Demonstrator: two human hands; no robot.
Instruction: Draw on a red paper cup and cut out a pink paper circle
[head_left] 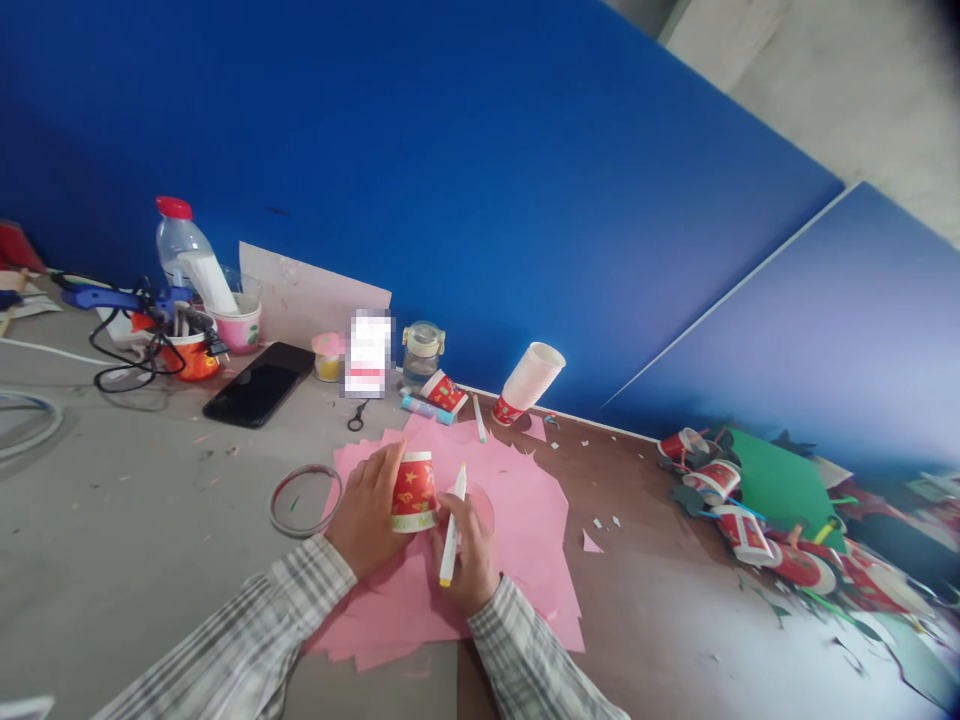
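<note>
My left hand [375, 508] is closed around the left side of a red patterned paper cup [414, 490], which stands upside down over pink paper [525, 540]. In my right hand [471, 550] is a white marker pen [451, 540] with yellow ends, held upright between thumb and fingers just right of the cup. The right fingertips are close to the cup's lower edge; whether they touch it I cannot tell. The pink sheets have ragged edges and lie beneath both hands. Left of my left wrist lies a roll of tape [305, 500].
Behind the paper are a glue stick [427, 409], a tipped paper cup [444, 392], another marker [480, 419], scissors [358, 415], a lidded jar [423, 355] and stacked cups [531, 380]. A phone [259, 385] lies left. Cup crafts with green card [780, 485] fill the right. A blue partition [450, 180] stands behind.
</note>
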